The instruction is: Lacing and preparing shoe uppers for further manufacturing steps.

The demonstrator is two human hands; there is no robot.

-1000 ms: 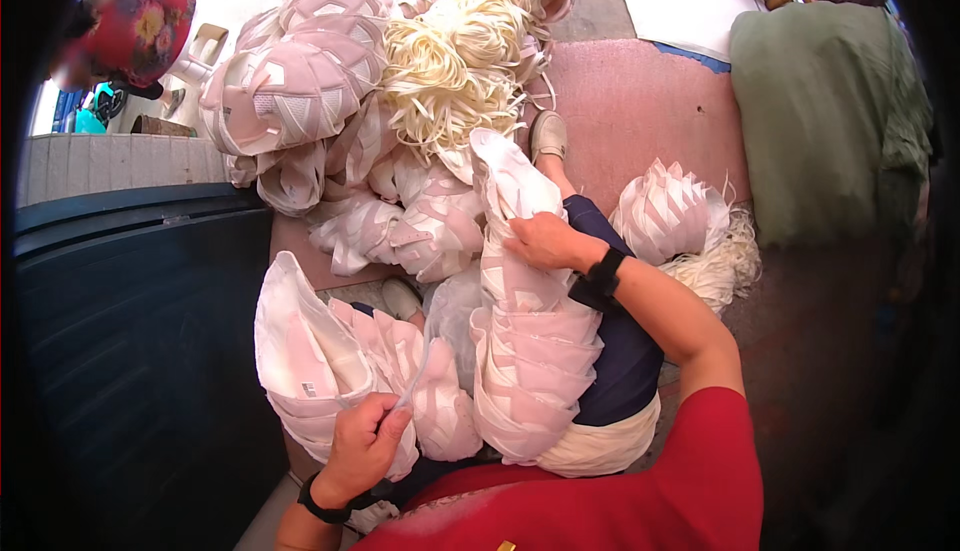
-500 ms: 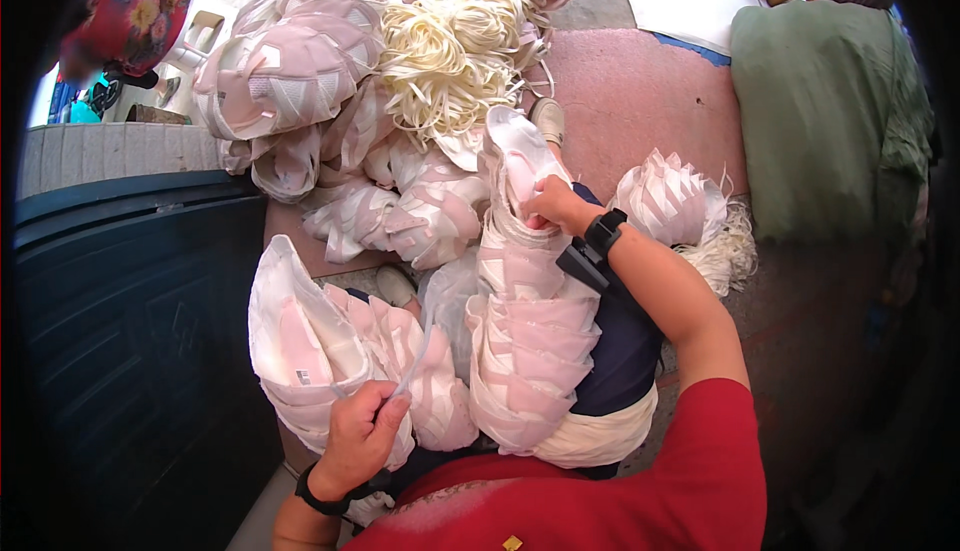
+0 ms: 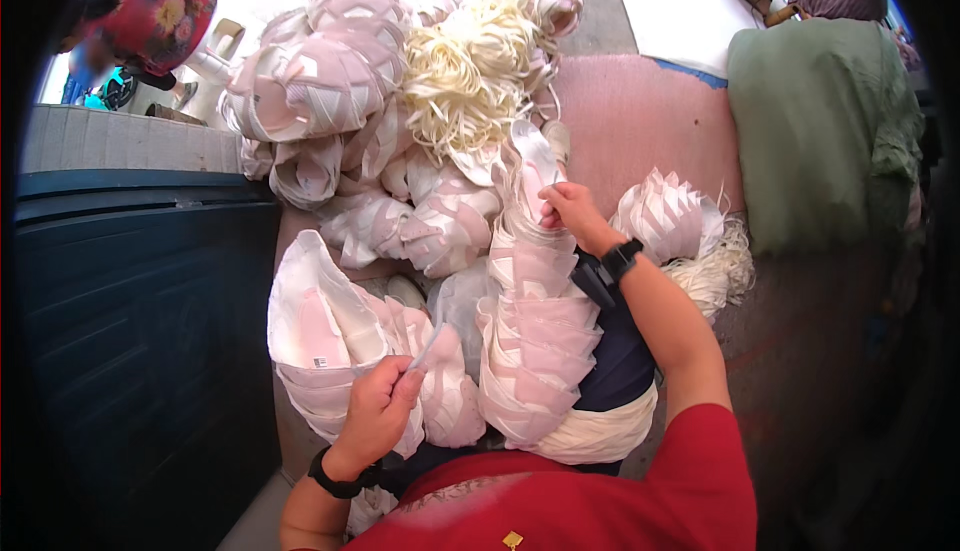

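A long row of nested pink-and-white shoe uppers [image 3: 535, 321] lies over my right thigh. At its far end my right hand [image 3: 578, 216] is closed on the opening edge of the last upper [image 3: 533, 156], thumb and fingers pressed together. My left hand [image 3: 378, 406] pinches a thin grey strip [image 3: 428, 344], whose far end points up and to the right. Beside that hand stands another nested stack of uppers [image 3: 320, 326], its pale inside facing up. More pink-and-white uppers [image 3: 435, 386] lie between the two stacks.
Ahead are a heap of bundled uppers [image 3: 310, 61] and tangled cream laces [image 3: 460, 76]. A smaller upper bundle [image 3: 665, 216] sits right of my arm, near a green cloth-covered mound [image 3: 820, 141]. A dark blue panel [image 3: 150, 321] stands left. Another person [image 3: 165, 11] is at far left.
The view has shifted slightly. My right hand stays at the far end of the row, and the last upper now looks narrower and more tilted. The grey strip in my left hand appears shorter.
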